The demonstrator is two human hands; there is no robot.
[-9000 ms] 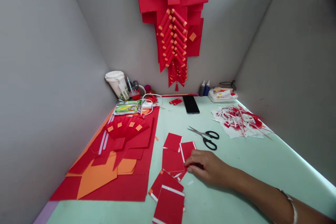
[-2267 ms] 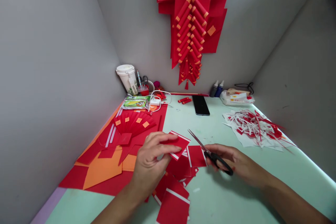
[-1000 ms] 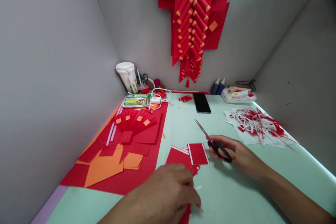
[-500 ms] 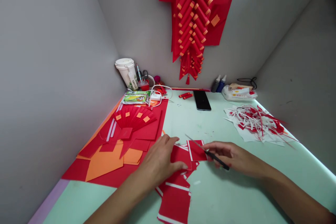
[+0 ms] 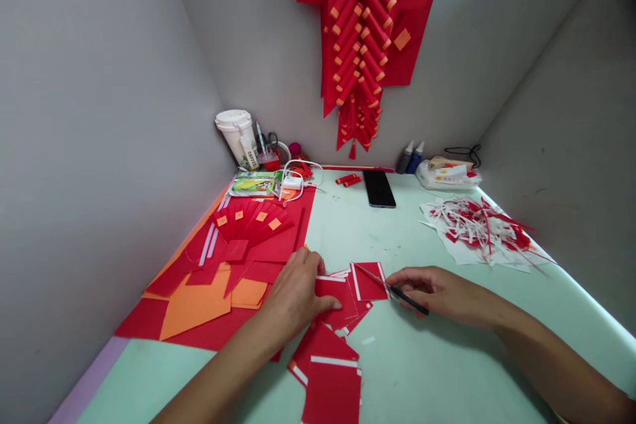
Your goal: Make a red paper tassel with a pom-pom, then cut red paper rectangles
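Note:
My left hand (image 5: 296, 291) rests on a pile of small red paper squares (image 5: 342, 298) with white edge strips, its thumb and fingers pinching the top square. My right hand (image 5: 437, 291) grips black-handled scissors (image 5: 397, 288) whose blades point left over a red square (image 5: 368, 280) at the top of the pile. More red squares (image 5: 330, 377) lie nearer to me on the pale green table (image 5: 447, 358).
Big red and orange paper sheets (image 5: 218, 291) with a folded red fan (image 5: 248, 222) cover the left side. Paper scraps (image 5: 479, 228) lie at right. A phone (image 5: 378, 187), glue bottles (image 5: 411, 158), a white cup (image 5: 237, 136) and a cable sit at the back. A red firecracker decoration (image 5: 360, 46) hangs on the wall.
My left hand came back from the near edge onto the pile and pinched a square. My right hand lowered the scissors leftward until the blades lie over the top square.

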